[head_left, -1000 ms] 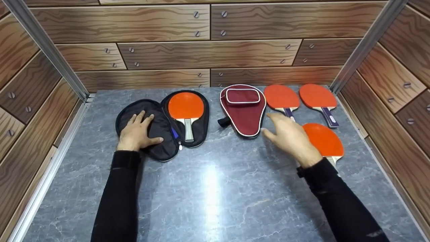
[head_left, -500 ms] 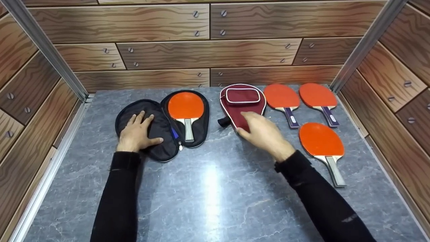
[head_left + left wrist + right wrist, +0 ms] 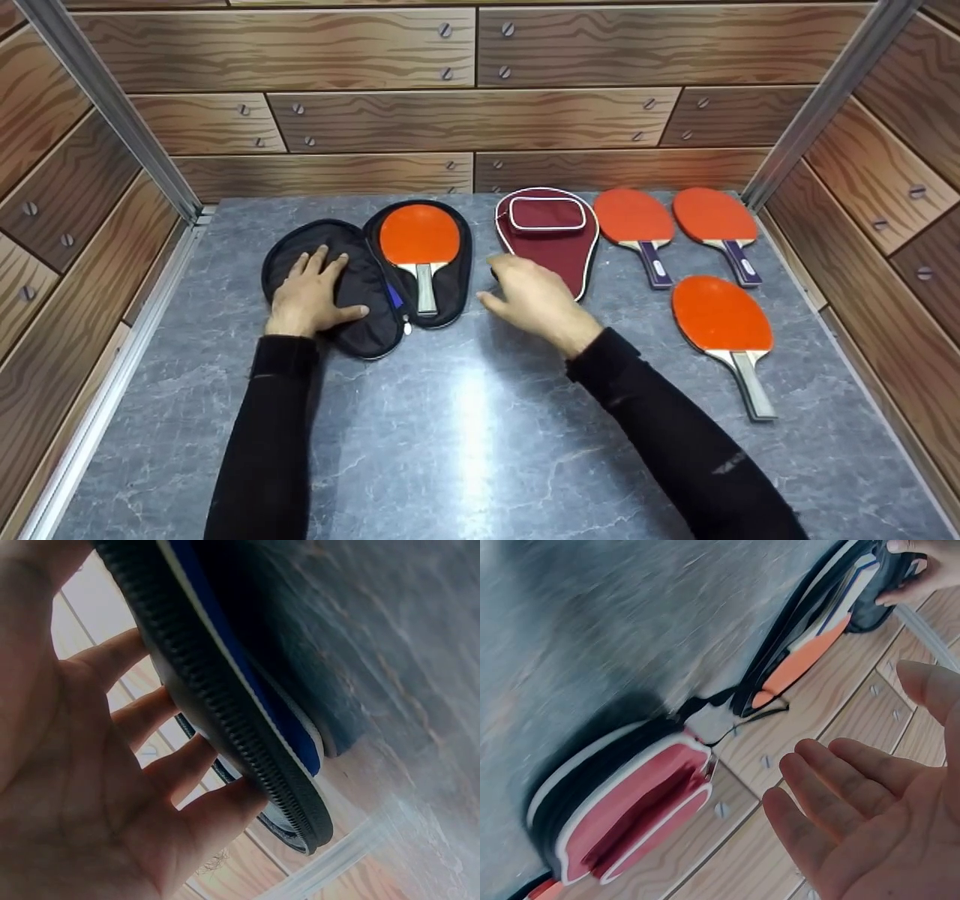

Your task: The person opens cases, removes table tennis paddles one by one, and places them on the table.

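In the head view my left hand (image 3: 304, 300) lies with spread fingers on the flap (image 3: 364, 262) of an opened black paddle case. The other half of that case (image 3: 457, 300) holds an orange table tennis paddle (image 3: 420, 234), handle toward me. The left wrist view shows the flap's zipper edge (image 3: 225, 720) against my fingers, with a blue lining below it. My right hand (image 3: 532, 300) hovers over the lower left part of a dark red paddle case (image 3: 547, 244), fingers extended and holding nothing. The right wrist view shows that hand's palm beside the red case (image 3: 637, 810).
Two red paddles with purple handles (image 3: 636, 217) (image 3: 716, 216) lie right of the red case. Nearer to me is an orange paddle (image 3: 724, 315) with a grey handle. Wood-patterned walls (image 3: 375, 120) with metal corner posts enclose the grey marbled table (image 3: 420, 435).
My right hand has moved left, from beside the red case across its lower part, uncovering the near orange paddle. The left hand stays on the black flap.
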A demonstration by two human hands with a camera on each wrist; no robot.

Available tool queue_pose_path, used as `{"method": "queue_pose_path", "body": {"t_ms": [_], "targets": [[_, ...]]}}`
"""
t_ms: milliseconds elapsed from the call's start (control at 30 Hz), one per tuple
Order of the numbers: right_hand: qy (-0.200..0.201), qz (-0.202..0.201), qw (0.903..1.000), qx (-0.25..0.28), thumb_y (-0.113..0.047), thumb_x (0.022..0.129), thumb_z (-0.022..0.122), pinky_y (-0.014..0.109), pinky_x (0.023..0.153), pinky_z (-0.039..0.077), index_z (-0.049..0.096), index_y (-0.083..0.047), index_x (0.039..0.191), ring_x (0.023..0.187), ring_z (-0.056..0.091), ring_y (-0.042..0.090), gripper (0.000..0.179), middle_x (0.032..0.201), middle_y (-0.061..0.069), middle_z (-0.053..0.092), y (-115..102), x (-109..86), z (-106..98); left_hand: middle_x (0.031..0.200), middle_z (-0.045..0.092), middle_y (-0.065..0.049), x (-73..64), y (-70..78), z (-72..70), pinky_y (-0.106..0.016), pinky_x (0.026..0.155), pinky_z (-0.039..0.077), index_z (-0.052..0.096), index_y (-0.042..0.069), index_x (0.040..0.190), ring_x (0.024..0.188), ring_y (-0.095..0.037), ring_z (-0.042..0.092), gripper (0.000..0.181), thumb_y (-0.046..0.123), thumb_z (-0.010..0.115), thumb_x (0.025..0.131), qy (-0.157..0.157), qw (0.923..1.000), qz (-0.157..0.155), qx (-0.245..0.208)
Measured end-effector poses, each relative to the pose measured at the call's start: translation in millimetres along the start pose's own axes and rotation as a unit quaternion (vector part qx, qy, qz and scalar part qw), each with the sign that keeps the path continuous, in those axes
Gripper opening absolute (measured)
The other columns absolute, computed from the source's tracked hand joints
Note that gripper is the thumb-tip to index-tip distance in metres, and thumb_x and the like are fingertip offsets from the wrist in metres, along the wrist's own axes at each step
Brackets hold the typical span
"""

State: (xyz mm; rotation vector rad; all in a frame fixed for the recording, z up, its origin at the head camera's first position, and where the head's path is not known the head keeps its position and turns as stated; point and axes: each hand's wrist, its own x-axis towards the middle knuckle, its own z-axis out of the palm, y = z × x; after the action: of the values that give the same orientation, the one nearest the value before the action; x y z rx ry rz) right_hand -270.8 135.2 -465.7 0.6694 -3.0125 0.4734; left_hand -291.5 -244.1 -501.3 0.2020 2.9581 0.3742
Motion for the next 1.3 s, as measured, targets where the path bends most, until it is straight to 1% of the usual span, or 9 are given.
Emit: {"method": "queue_pose_path", "body": {"t_ms": [133, 233, 433, 567, 800, 933, 1033, 1200, 1300], "targets": [[-0.007, -0.011, 0.9999, -0.008, -0.044, 0.112, 0.077, 0.06, 0.123, 0.062, 0.066, -0.005, 0.164, 0.152, 0.072, 0.037, 0.065, 0.164, 0.015, 0.073, -12.7, 8.0, 8.0, 0.196, 0.017, -0.028, -0.5, -0.4, 0.1, -0.086, 0.137, 0.033, 0.036, 0.012, 0.185, 0.18, -0.062, 0.017, 0.109, 0.06, 0.087, 0.101, 0.001, 1.0, 0.0, -0.001], [-0.015, -0.019, 0.9996, -0.013, -0.046, 0.113, 0.077, 0.059, 0.123, 0.062, 0.065, -0.006, 0.164, 0.152, 0.072, 0.037, 0.066, 0.163, 0.016, 0.074, -21.8, 13.5, 14.5, 0.195, 0.018, -0.029, -1.4, -0.1, -0.5, -0.087, 0.136, 0.034, 0.036, 0.012, 0.185, 0.179, -0.063, 0.018, 0.11, 0.061, 0.087, 0.101, 0.002, 1.0, 0.001, -0.001], [-0.024, -0.028, 0.9993, -0.009, -0.051, 0.112, 0.077, 0.06, 0.115, 0.066, 0.071, -0.006, 0.153, 0.14, 0.078, 0.036, 0.061, 0.152, 0.015, 0.079, -36.0, 23.4, 28.4, 0.196, 0.018, -0.028, -0.5, 1.0, -0.1, -0.087, 0.137, 0.033, 0.036, 0.011, 0.185, 0.18, -0.062, 0.017, 0.108, 0.058, 0.087, 0.102, 0.004, 1.0, 0.001, -0.002], [-0.028, -0.028, 0.9991, -0.014, -0.052, 0.112, 0.077, 0.061, 0.112, 0.067, 0.073, -0.004, 0.147, 0.134, 0.08, 0.037, 0.059, 0.146, 0.015, 0.08, -42.7, 29.9, 36.1, 0.195, 0.018, -0.029, -0.3, 1.3, -0.3, -0.086, 0.137, 0.033, 0.037, 0.01, 0.185, 0.179, -0.062, 0.018, 0.108, 0.059, 0.087, 0.102, 0.006, 1.0, 0.004, -0.002], [-0.039, -0.011, 0.9987, -0.031, -0.057, 0.112, 0.075, 0.062, 0.108, 0.069, 0.075, -0.005, 0.139, 0.129, 0.081, 0.039, 0.059, 0.14, 0.016, 0.082, -56.6, 42.5, 49.5, 0.195, 0.021, -0.029, -2.2, 0.9, 0.7, -0.085, 0.137, 0.035, 0.039, 0.01, 0.184, 0.179, -0.063, 0.021, 0.109, 0.06, 0.088, 0.101, 0.011, 0.9999, 0.003, 0.004], [-0.03, 0.004, 0.9984, -0.048, -0.061, 0.113, 0.072, 0.062, 0.103, 0.07, 0.076, -0.001, 0.14, 0.127, 0.081, 0.041, 0.065, 0.138, 0.018, 0.082, -63.8, 48.6, 58.2, 0.195, 0.02, -0.029, -2.6, 0.0, 0.7, -0.085, 0.137, 0.035, 0.038, 0.011, 0.184, 0.179, -0.063, 0.02, 0.109, 0.061, 0.088, 0.101, 0.009, 1.0, -0.001, 0.005], [-0.019, 0.011, 0.9977, -0.064, -0.06, 0.113, 0.073, 0.06, 0.101, 0.07, 0.077, -0.001, 0.14, 0.125, 0.082, 0.042, 0.065, 0.137, 0.019, 0.082, -67.7, 51.7, 63.5, 0.195, 0.02, -0.029, -1.7, 0.1, 0.9, -0.085, 0.137, 0.035, 0.038, 0.01, 0.184, 0.179, -0.063, 0.02, 0.11, 0.061, 0.088, 0.1, 0.01, 0.9999, 0.001, 0.002], [-0.005, 0.026, 0.9946, -0.1, -0.061, 0.112, 0.075, 0.058, 0.103, 0.07, 0.078, 0.001, 0.14, 0.124, 0.081, 0.04, 0.068, 0.136, 0.018, 0.081, -75.7, 56.7, 70.4, 0.195, 0.019, -0.029, -1.6, 1.2, -0.3, -0.085, 0.137, 0.034, 0.037, 0.011, 0.184, 0.179, -0.063, 0.02, 0.11, 0.061, 0.088, 0.101, 0.009, 1.0, 0.003, 0.001], [0.001, 0.044, 0.9926, -0.113, -0.06, 0.111, 0.074, 0.056, 0.103, 0.069, 0.079, 0.001, 0.14, 0.126, 0.079, 0.039, 0.068, 0.136, 0.017, 0.081, -82.6, 59.4, 74.9, 0.195, 0.019, -0.029, -2.1, 0.5, 0.1, -0.085, 0.137, 0.034, 0.037, 0.011, 0.185, 0.179, -0.063, 0.02, 0.109, 0.06, 0.088, 0.101, 0.008, 1.0, 0.001, 0.004]]}}
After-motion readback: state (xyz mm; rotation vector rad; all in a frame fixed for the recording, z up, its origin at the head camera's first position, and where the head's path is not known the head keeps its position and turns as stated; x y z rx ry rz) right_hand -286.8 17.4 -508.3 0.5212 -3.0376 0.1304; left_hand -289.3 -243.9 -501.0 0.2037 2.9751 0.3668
